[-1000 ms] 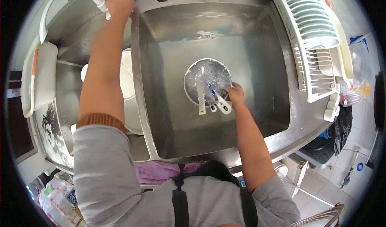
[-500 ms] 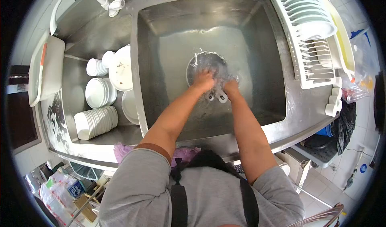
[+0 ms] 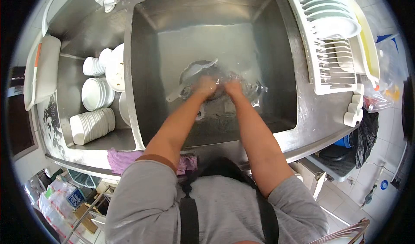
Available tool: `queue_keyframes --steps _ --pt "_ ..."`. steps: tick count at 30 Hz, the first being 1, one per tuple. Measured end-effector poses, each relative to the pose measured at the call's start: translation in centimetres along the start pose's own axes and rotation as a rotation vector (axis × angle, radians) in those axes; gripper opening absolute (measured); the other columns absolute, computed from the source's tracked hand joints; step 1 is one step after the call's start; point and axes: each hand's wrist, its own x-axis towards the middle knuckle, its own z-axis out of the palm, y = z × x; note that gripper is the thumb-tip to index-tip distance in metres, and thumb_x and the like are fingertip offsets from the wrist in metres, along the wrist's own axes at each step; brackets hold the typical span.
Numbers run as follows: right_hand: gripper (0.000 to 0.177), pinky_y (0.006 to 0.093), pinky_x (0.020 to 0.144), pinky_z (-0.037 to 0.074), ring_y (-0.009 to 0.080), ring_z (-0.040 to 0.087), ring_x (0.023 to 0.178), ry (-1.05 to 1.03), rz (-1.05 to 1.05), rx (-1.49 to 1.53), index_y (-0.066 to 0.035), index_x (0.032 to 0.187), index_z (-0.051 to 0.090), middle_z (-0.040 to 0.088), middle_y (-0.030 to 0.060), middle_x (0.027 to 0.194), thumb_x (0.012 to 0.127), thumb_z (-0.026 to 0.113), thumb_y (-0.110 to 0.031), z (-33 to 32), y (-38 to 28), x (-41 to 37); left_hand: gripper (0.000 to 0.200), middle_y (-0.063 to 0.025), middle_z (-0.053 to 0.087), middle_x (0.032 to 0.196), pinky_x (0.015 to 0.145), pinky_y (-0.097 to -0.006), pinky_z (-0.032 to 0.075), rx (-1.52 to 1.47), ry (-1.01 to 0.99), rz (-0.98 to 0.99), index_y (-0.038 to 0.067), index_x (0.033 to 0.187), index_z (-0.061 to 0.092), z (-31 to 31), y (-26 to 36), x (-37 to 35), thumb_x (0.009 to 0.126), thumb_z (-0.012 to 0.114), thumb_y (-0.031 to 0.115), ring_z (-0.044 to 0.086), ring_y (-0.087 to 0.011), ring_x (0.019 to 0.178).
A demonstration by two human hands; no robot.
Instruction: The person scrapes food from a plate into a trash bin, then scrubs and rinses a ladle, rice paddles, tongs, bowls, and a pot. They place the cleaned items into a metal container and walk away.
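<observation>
Both hands are in the rippling water of the deep steel sink [image 3: 225, 8]. My left hand [image 3: 206, 86] is blurred, its fingers lost in the splash beside a round, dark-centred vessel with a bright rim [image 3: 192, 71]. My right hand [image 3: 233, 87] is closed, knuckles up, just to the right; what it grips under the water I cannot tell. A pale flat handle [image 3: 173, 97] sticks out to the left of the left hand. Below that hand lies a handle end with a hole [image 3: 199, 113], partly under water.
The left basin holds stacked white bowls [image 3: 97, 93], cups [image 3: 91, 66], rectangular dishes [image 3: 91, 126] and a food-stained plate [image 3: 115, 69]. A white rack [image 3: 317, 67] with plates stands on the right, near small white cups [image 3: 352, 114]. A purple cloth [image 3: 121, 160] hangs over the front edge.
The camera view has shifted a little. The round vessel now lies left of the hands and looks tilted. The pale handles that were between the hands now show left of and below my left hand.
</observation>
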Motion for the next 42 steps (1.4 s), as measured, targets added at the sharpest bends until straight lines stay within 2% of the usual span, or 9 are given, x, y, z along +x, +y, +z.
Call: queue_keyframes --steps 4,7,20,24,27,33,36,40,42 --pt "0.083 0.0390 0.103 0.035 0.0316 0.043 0.125 0.020 -0.159 0.198 -0.002 0.141 0.033 0.043 0.0230 0.137 0.080 0.067 -0.046 -1.8 -3.0 -1.2 0.038 -0.0130 0.064 0.102 0.082 -0.0396 0.046 -0.535 0.159 -0.389 -0.004 0.104 0.061 -6.4 6.0 -3.0 0.080 0.068 0.025 0.061 -0.0242 0.091" --pt "0.097 0.0438 0.107 0.029 0.0338 0.034 0.131 -0.197 -0.156 0.524 -0.011 0.147 0.021 0.034 0.0207 0.143 0.073 0.075 -0.045 -4.7 -6.0 -4.5 0.036 -0.0059 0.063 0.095 0.074 -0.0336 0.049 -1.165 -0.269 -0.320 0.003 0.106 0.058 -9.2 7.2 -3.4 0.086 0.065 0.032 0.062 -0.0183 0.085" --pt "0.122 0.0516 0.095 0.036 0.0357 0.037 0.126 -0.431 -0.046 0.675 -0.018 0.147 0.009 0.033 0.0191 0.140 0.055 0.086 -0.039 -8.9 -5.4 -5.4 0.030 -0.0074 0.065 0.095 0.077 -0.0299 0.049 -0.941 -0.201 -0.215 0.000 0.106 0.062 -10.5 10.5 -5.1 0.080 0.069 0.015 0.062 -0.0167 0.084" --pt "0.120 0.0493 0.097 0.036 0.0355 0.037 0.125 -0.334 -0.009 0.752 -0.017 0.145 0.013 0.031 0.0212 0.138 0.053 0.088 -0.038 -8.6 -4.6 -4.2 0.029 -0.0059 0.066 0.096 0.075 -0.0343 0.048 -0.587 -0.030 0.143 0.003 0.104 0.063 -8.7 7.8 -3.2 0.078 0.070 0.015 0.062 -0.0200 0.086" --pt "0.115 0.0439 0.101 0.036 0.0402 0.037 0.122 -0.029 -0.196 0.378 -0.016 0.140 0.016 0.031 0.0275 0.129 0.052 0.089 -0.030 -7.0 -2.2 -2.5 0.035 -0.0099 0.062 0.107 0.078 -0.0439 0.045 0.463 0.184 0.335 0.010 0.107 0.063 -7.5 3.7 -1.9 0.073 0.068 0.017 0.057 -0.0322 0.098" --pt "0.109 0.0481 0.099 0.038 0.0411 0.040 0.120 0.100 -0.028 -0.097 -0.015 0.137 0.016 0.036 0.0265 0.127 0.054 0.086 -0.024 -6.7 -1.4 -2.7 0.039 -0.0136 0.060 0.118 0.083 -0.0413 0.046 0.970 0.189 0.234 0.009 0.115 0.061 -0.9 -5.0 1.0 0.077 0.064 0.017 0.056 -0.0307 0.106" --pt "0.108 0.0480 0.100 0.038 0.0379 0.042 0.121 0.058 -0.005 0.110 -0.013 0.137 0.016 0.041 0.0227 0.127 0.055 0.086 -0.023 -6.3 1.5 -0.8 0.042 -0.0157 0.062 0.113 0.085 -0.0407 0.046 0.904 -0.665 0.018 0.007 0.117 0.058 -7.2 8.1 -2.9 0.079 0.065 0.022 0.060 -0.0312 0.099" --pt "0.111 0.0501 0.097 0.039 0.0346 0.042 0.121 -0.386 0.066 0.772 -0.012 0.141 0.011 0.040 0.0191 0.132 0.060 0.085 -0.024 -10.9 -3.2 -4.4 0.040 -0.0142 0.065 0.103 0.085 -0.0382 0.046 0.403 -0.834 -0.009 0.007 0.113 0.060 -10.7 9.1 -2.6 0.078 0.070 0.023 0.062 -0.0282 0.088" --pt "0.108 0.0517 0.096 0.041 0.0336 0.043 0.120 -0.379 0.064 0.786 -0.014 0.142 0.010 0.038 0.0171 0.133 0.063 0.084 -0.025 -10.2 -2.5 -3.4 0.029 -0.0108 0.065 0.100 0.081 -0.0357 0.046 -0.126 -0.345 0.089 0.005 0.105 0.063 -11.2 8.3 -3.1 0.080 0.069 0.017 0.061 -0.0227 0.086"
